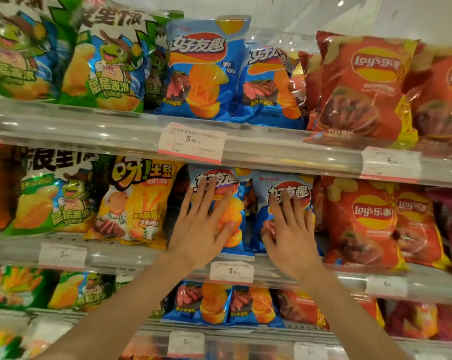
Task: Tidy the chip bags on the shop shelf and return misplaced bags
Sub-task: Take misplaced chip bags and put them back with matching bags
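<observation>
Middle shelf: left hand and right hand spread flat on 2 blue bags, above price tag "5.90"; Lay's bags right.

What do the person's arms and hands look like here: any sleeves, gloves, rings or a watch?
Both forearms are bare as far as the frame shows, with no sleeve edge in view. The left hand and right hand are bare too: no gloves, and no ring, watch or wristband visible on the sides that face the camera. The nails look short and unpainted, though the picture is soft.
</observation>
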Demonstrator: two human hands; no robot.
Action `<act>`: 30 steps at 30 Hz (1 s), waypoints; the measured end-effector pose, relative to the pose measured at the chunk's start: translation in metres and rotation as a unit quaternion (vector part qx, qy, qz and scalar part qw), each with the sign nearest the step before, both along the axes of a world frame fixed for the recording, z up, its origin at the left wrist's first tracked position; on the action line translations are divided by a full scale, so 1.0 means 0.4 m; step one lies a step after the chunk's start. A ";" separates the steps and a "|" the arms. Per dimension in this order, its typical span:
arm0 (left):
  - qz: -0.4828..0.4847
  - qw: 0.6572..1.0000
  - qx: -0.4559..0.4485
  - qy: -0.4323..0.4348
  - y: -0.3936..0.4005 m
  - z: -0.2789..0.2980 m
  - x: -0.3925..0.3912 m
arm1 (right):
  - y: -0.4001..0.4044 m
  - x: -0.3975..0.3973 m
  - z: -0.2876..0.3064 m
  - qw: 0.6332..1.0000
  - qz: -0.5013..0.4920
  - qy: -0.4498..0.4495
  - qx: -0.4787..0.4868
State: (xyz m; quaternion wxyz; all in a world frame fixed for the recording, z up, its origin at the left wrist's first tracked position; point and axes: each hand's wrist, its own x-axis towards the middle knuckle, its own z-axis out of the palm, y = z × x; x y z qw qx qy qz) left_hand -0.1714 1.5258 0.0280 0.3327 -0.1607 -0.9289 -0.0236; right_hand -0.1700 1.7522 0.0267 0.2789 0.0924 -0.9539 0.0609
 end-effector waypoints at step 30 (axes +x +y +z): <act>-0.084 0.967 0.239 -0.022 -0.036 -0.115 0.246 | -0.040 0.243 -0.163 0.975 0.061 0.031 -0.211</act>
